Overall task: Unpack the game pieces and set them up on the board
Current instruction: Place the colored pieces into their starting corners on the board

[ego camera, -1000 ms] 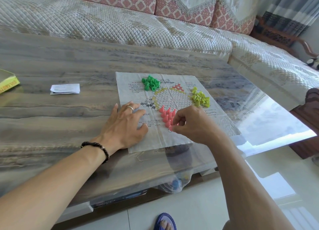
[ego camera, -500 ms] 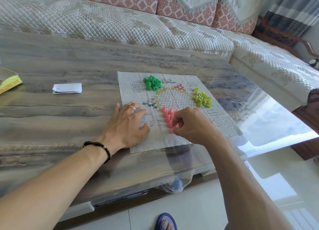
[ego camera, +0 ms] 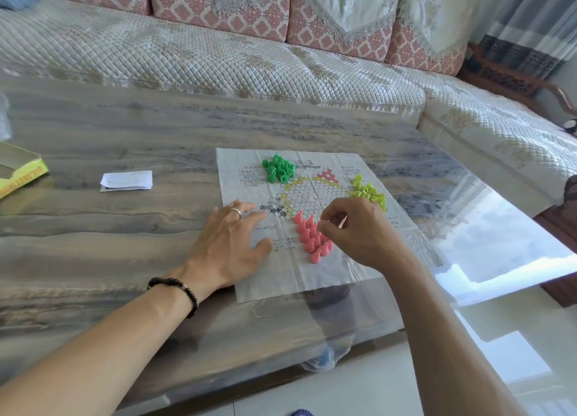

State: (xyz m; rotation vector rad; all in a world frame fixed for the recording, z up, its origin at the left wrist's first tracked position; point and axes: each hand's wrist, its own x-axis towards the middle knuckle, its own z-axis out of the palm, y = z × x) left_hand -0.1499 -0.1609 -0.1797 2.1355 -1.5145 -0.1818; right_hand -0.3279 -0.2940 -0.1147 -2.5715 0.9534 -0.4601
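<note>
Pinched together at thumb and fingertips, the right hand (ego camera: 362, 231) hovers over the right edge of the pink pieces (ego camera: 312, 239); something thin and pale pink shows between the fingers, but whether it is a held piece cannot be told. Left hand (ego camera: 229, 244) lies flat and open, fingers spread, gripping nothing, pressing the left part of the paper board (ego camera: 312, 284) onto the table (ego camera: 125, 234); a ring sits on one finger and a dark beaded bracelet (ego camera: 178, 290) circles the wrist.

From the head camera, the pink pieces stand upright in a tight triangular cluster on the near point of the printed star. Green pieces (ego camera: 278, 171) lie heaped at the board's far left area, and yellow-green pieces (ego camera: 370, 192) are heaped at its right, just beyond the right hand's knuckles. A red printed triangle (ego camera: 327, 175) at the far point of the star stays bare of pieces. Well to the left of the board rest a folded white slip of paper (ego camera: 126, 180) and, at the frame's left edge, a yellow box (ego camera: 22, 173). A quilted sofa (ego camera: 218, 59) runs along the far side of the table
</note>
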